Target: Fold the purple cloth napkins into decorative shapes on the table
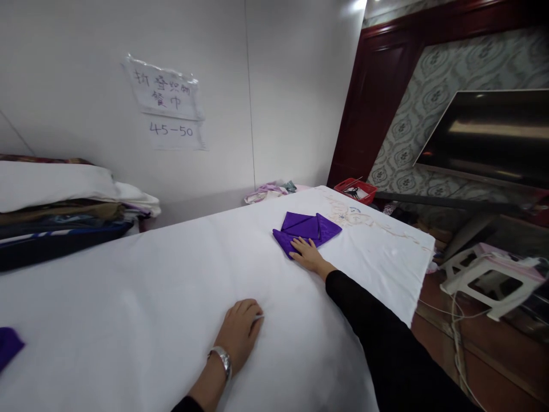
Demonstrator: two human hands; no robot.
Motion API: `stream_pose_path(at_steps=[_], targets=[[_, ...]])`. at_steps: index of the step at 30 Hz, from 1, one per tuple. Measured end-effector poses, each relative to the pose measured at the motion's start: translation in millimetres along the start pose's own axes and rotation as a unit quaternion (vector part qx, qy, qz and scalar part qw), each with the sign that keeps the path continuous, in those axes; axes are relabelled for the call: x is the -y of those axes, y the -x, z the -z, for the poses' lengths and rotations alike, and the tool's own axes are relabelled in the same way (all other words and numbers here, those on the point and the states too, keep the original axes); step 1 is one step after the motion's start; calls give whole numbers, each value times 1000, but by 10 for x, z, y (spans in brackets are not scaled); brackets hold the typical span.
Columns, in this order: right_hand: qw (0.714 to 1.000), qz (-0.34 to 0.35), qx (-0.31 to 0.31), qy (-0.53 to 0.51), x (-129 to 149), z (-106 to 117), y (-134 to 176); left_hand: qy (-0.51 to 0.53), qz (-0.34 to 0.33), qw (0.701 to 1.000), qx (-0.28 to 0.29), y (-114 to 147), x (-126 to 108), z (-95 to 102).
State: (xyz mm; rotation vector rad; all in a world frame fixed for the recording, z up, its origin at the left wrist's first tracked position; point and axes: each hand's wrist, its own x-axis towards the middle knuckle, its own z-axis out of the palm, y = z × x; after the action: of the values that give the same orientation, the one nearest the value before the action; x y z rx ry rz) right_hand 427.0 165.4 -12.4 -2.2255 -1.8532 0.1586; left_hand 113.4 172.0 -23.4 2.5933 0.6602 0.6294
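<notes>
Nearest us, our left hand [240, 331] rests on the white-covered desk [141, 320], a silver bracelet [223, 362] at the wrist. Its fingers curl narrowly, with a small pale sliver [258, 316] showing by the thumb; we cannot tell whether we are gripping anything. At the left edge, the tip of a second purple piece [9, 346] comes into view.

Farther off, our right hand [307, 253] lies flat, fingers slightly spread, on the near edge of the purple cloth [301, 225]. This sits on the desk toward its far right part, well apart from our left hand. It is deep violet with a slight sheen, folded into layers: pointed corners stick out left and right, and a flatter, angular panel lies between them, crossed by a slanting fold line.

Beyond, pale embroidery [355, 216] decorates the cover. On the wall we read two handwritten paper sheets: the upper sheet [165, 88] says "折叠织物 餐巾", the lower sheet [178, 134] "45-50".
</notes>
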Motion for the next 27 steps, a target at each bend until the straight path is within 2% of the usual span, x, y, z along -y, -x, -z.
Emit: stream_pose_path(at_steps=[4, 8, 11, 18, 22, 27], targets=[[1000, 2, 19, -6, 10, 30, -30, -1, -1, 1000, -3, 1, 9, -4], [1000, 1, -12, 11, -18, 48, -3, 0, -1, 1000, -4, 3, 13, -9], [999, -27, -29, 29, -82, 35, 39, 3, 1, 1000, -1, 2, 15, -13], [998, -39, -9, 38, -142, 25, 71, 4, 6, 1000, -1, 0, -1, -13], [999, -15, -28, 36, -9, 51, -11, 7, 6, 1000, 1, -3, -13, -12], [998, 47, -27, 42, 280, 8, -305, 13, 10, 1000, 2, -4, -46, 9]])
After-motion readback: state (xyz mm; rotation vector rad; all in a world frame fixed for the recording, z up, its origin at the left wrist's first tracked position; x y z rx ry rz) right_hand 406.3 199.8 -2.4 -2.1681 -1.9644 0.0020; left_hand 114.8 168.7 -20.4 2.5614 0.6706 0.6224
